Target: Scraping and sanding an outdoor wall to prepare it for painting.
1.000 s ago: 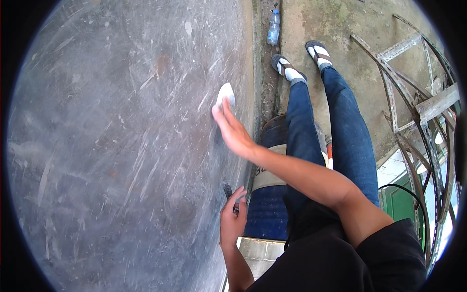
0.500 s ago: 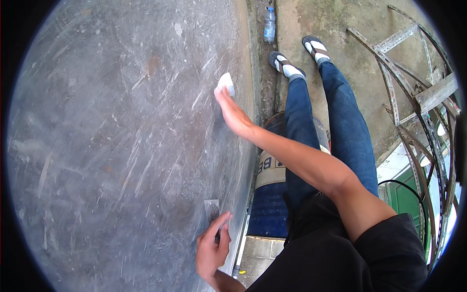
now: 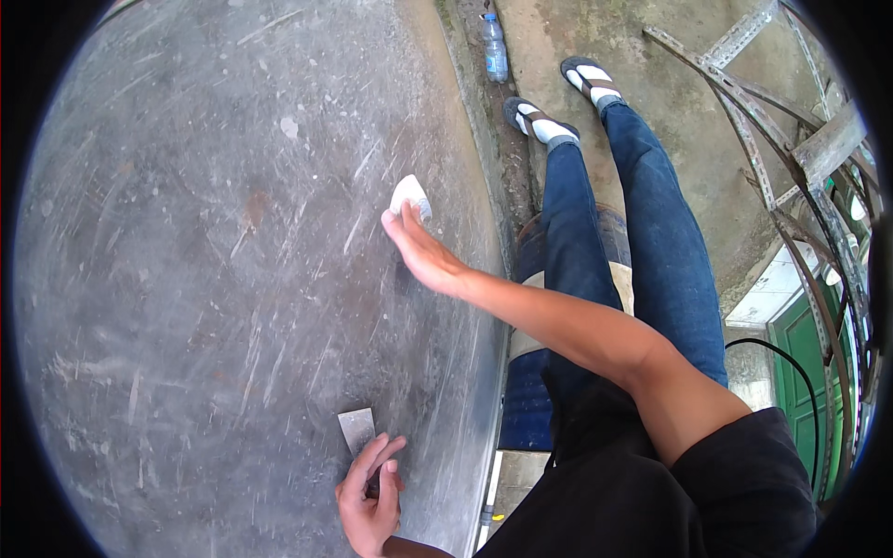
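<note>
My right hand [image 3: 419,244] presses a white pad or folded paper [image 3: 408,191] against the scratched grey wall surface [image 3: 186,279], fingers close together on it. Lower down, my left hand [image 3: 370,493] has its fingers curled round the dark handle of a metal scraper [image 3: 356,426], whose flat blade lies at the grey surface. Part of that handle is hidden by my fingers.
My legs [image 3: 665,242] stand over a blue-and-cream drum [image 3: 524,391] beside a concrete gutter. A plastic bottle [image 3: 495,46] lies above my feet. Rusty metal frames [image 3: 763,158] lean at right, near a black hose [image 3: 786,358] and a green door [image 3: 795,372].
My left hand has moved down and leftward along the surface with the scraper. My right hand went slightly up, then down and left with the white pad. The view has shifted a little.
</note>
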Demonstrator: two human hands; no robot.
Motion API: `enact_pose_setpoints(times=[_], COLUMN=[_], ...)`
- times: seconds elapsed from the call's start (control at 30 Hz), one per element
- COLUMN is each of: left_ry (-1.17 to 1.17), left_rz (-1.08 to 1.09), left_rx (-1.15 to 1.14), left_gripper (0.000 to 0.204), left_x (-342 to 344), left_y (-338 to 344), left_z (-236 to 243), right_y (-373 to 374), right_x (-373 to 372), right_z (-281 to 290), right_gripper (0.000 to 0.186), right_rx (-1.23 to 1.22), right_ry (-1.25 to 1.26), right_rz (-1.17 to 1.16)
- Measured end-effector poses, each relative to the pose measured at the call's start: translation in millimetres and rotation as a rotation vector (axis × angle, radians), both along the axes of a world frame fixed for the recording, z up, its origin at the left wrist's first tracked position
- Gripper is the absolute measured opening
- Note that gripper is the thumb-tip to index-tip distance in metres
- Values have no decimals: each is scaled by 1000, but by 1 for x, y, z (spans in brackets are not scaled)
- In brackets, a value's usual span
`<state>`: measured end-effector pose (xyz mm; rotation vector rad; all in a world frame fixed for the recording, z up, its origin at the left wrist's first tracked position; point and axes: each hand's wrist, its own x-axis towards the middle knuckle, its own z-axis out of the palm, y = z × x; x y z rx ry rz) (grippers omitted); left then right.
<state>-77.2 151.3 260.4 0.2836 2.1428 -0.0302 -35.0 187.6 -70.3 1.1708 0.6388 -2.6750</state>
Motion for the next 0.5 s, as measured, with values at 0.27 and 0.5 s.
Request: enact_pose_setpoints(times=[0.27, 0.5], left_ry=[-37, -82], left_rz=[63, 100], left_rx=[-3, 21], left_gripper=[31, 32], left_x=[6, 13], left_y=[-7, -32], left_z=[-41, -59], right_y=[-42, -2], right_x=[19, 0], right_z=[38, 14], right_gripper=[92, 99], right_rx=[76, 68], right_ry=[96, -30], right_rz=[25, -68])
